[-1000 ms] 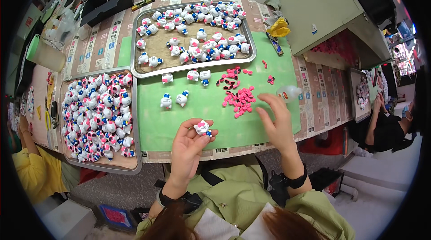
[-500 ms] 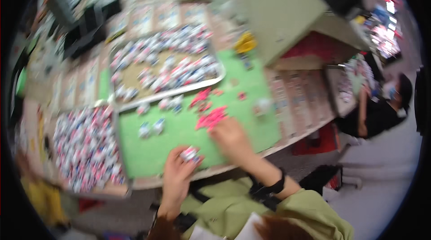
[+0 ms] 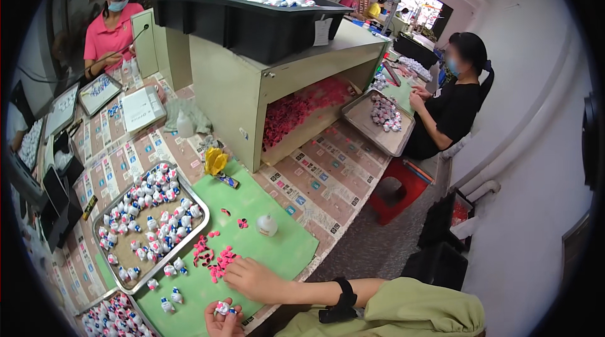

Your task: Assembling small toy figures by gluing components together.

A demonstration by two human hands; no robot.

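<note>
My left hand, low in the picture, has its fingers closed around a small white figurine with pink and blue parts. To its right, my right hand reaches down with bent fingers at a heap of small pink pieces on the green mat. Those fingertips touch the heap's edge; whatever is between them is hidden. A few loose figurines stand on the mat left of the heap. Beyond them is a metal tray holding many similar figurines. A small translucent bottle stands past my right hand.
A second batch of figurines fills the lower left. A yellow object lies at the mat's far edge. Behind it, a beige cabinet carries a black bin. Co-workers sit at right and far left.
My view has swung right and up, so the tray and mat now lie lower left and the cabinet and co-workers show. My left hand still holds the figurine; my right remains at the pink heap.
</note>
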